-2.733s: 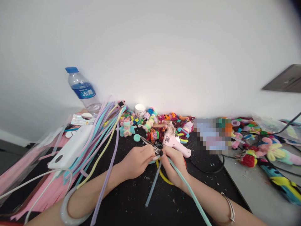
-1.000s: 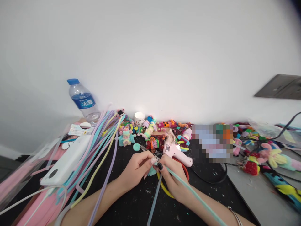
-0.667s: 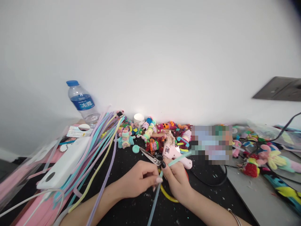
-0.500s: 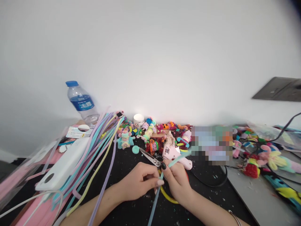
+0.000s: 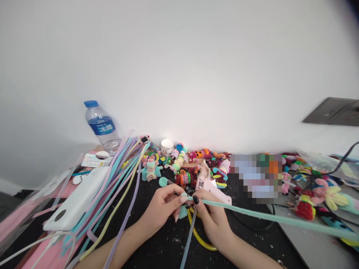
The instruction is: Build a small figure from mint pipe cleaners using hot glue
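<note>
My left hand (image 5: 169, 205) pinches a mint-green pipe cleaner (image 5: 252, 213) between thumb and fingers. My right hand (image 5: 211, 216) grips the same stem just beside, its dark-nailed thumb pressed on it, and the long end runs off to the right. A grey-blue pipe cleaner (image 5: 188, 239) slants down from between the hands; its upper end is hidden by the fingers. Below the left fingertips shows a small teal fuzzy piece (image 5: 183, 212). Under the hands lies a yellow loop (image 5: 202, 241). Close behind the right hand rests a pink glue gun (image 5: 214, 191).
To the left, a bundle of pastel pipe cleaners (image 5: 123, 179) lies by a white power strip (image 5: 77, 200) and a water bottle (image 5: 102, 125). Fuzzy figures (image 5: 151, 169) and a white paper roll (image 5: 167, 147) line the wall. Black cables (image 5: 263, 228) cross the right side.
The mint-green pipe cleaner has swung from pointing up and away to stretching far right. The scissors are now mostly hidden behind my hands, and a teal piece shows below the left fingers.
</note>
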Action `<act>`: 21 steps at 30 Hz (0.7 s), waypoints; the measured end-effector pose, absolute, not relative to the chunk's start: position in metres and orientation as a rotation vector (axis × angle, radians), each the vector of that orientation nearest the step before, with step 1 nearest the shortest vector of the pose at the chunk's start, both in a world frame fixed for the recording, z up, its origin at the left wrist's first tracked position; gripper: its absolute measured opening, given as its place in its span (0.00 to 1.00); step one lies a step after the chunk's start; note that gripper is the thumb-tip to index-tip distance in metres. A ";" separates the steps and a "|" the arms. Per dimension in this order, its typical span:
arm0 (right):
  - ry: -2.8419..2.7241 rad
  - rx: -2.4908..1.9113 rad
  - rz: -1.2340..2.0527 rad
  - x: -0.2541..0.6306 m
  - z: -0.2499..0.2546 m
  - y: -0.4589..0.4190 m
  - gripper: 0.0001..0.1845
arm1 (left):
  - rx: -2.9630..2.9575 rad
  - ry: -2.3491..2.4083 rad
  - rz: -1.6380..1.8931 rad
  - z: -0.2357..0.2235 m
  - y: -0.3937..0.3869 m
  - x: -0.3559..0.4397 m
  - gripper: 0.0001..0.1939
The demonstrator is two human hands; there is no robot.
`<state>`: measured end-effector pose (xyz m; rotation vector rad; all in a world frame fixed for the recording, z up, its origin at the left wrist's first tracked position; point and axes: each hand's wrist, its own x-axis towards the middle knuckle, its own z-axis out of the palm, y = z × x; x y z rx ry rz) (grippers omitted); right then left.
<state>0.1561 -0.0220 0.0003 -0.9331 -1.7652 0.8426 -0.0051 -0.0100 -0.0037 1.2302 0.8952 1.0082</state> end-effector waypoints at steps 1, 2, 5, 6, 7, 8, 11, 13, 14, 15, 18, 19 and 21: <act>-1.788 -0.927 0.831 0.156 0.001 -0.022 0.11 | 1.214 0.893 1.014 -0.003 -0.010 -0.005 0.12; -1.810 -0.922 0.823 0.156 0.002 -0.023 0.12 | 1.201 0.893 1.021 -0.003 -0.009 -0.005 0.12; -1.870 -0.924 0.830 0.156 0.001 -0.024 0.14 | 1.199 0.903 1.027 -0.002 -0.007 -0.006 0.13; -1.879 -0.934 0.837 0.157 0.000 -0.024 0.14 | 1.211 0.901 1.015 -0.001 -0.007 -0.006 0.13; -1.880 -0.949 0.842 0.157 -0.002 -0.025 0.15 | 1.225 0.893 0.999 -0.001 -0.007 -0.007 0.13; -1.875 -0.967 0.842 0.158 -0.004 -0.025 0.16 | 1.240 0.880 0.978 -0.001 -0.007 -0.007 0.13; -1.832 -1.041 0.756 0.160 -0.010 -0.027 0.16 | 1.291 0.838 0.867 0.000 -0.009 -0.009 0.13; -1.842 -1.039 0.679 0.161 -0.010 -0.029 0.14 | 1.341 0.814 0.732 0.001 -0.012 -0.009 0.13; -1.894 -0.999 0.694 0.161 -0.009 -0.029 0.15 | 1.364 0.803 0.659 0.002 -0.014 -0.009 0.13; -1.964 -0.930 0.738 0.161 -0.007 -0.030 0.16 | 1.379 0.794 0.596 0.002 -0.016 -0.008 0.12; -1.986 -0.857 0.782 0.160 -0.004 -0.029 0.17 | 1.377 0.816 0.576 0.000 -0.016 -0.007 0.12; -1.924 -0.886 0.760 0.159 -0.004 -0.028 0.16 | 1.356 0.828 0.627 -0.001 -0.015 -0.006 0.12; -1.787 -0.957 0.734 0.158 -0.006 -0.026 0.16 | 1.289 0.837 0.766 -0.004 -0.011 -0.006 0.13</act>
